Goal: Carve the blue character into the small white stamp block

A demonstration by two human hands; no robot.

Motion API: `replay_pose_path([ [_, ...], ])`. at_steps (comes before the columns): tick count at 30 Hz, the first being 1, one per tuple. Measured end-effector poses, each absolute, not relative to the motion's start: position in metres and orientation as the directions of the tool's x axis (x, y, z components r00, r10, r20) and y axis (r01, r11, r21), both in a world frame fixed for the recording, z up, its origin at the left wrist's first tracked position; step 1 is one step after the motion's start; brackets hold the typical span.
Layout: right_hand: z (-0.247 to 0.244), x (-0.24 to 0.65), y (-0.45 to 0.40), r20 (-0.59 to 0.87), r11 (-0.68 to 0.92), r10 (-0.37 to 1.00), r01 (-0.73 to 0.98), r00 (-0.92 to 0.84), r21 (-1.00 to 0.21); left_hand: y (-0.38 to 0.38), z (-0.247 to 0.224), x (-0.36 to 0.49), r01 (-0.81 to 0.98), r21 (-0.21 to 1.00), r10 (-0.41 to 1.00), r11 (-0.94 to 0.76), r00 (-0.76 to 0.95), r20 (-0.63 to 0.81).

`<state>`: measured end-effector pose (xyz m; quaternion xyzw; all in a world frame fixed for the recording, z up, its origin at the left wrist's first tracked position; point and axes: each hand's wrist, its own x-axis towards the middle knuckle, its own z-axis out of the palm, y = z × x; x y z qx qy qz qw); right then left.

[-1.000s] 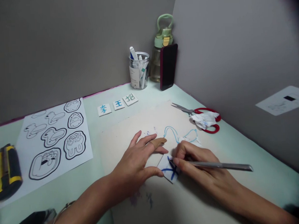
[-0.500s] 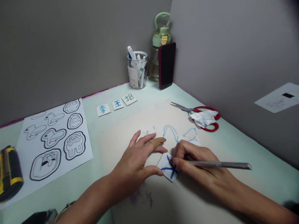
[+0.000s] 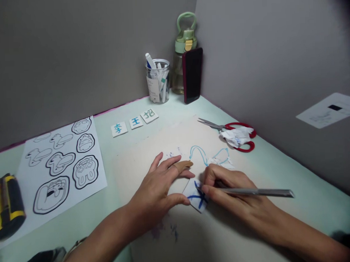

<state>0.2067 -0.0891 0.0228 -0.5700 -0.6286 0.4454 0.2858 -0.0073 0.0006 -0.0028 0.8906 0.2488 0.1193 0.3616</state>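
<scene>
My left hand [image 3: 161, 185] lies with fingers spread on the beige board, with a tan bandage [image 3: 182, 166] around one finger. Its thumb and fingertips touch the edges of a small white tile [image 3: 199, 205] marked with dark blue strokes. Over the tile's right side, my right hand [image 3: 228, 184] grips a slim silver craft knife [image 3: 261, 191] like a pen. The tool's tip, by the upper blue stroke, is mostly hidden by my fingers. Light blue lines [image 3: 199, 147] and a scrap of white paper [image 3: 222, 161] lie just beyond my hands.
Three small tiles with characters [image 3: 136, 122] lie at the back. A jar of markers [image 3: 158, 83], a green bottle [image 3: 178, 73] and a phone [image 3: 193, 76] stand behind. Red scissors [image 3: 245, 147] hold crumpled paper at right; a drawing sheet [image 3: 87, 196] and yellow-black tool [image 3: 8, 207] are left.
The view has turned slightly, so the background things sit a little further left. Both hands keep nearly the same place on the tile, and the blue strokes look the same.
</scene>
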Motion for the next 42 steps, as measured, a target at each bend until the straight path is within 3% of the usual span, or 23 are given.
replay_pose_path([
  [14,0.0287,0.207,-0.0887,-0.176,-0.063,0.962,0.46,-0.207,-0.886,0.0017,-0.0048,-0.0063,0.361,0.701,0.533,-0.615,0.846,0.031],
  [23,0.0245,0.2062,-0.0884,-0.142,-0.084,0.985,0.446,-0.098,-0.891,0.0021,-0.0035,-0.0064,0.362,0.702,0.53,-0.614,0.848,0.026],
  [42,0.0213,0.204,-0.0857,-0.153,-0.103,0.986,0.466,-0.07,-0.879,0.0012,-0.0026,-0.0066,0.364,0.701,0.53,-0.613,0.848,0.023],
])
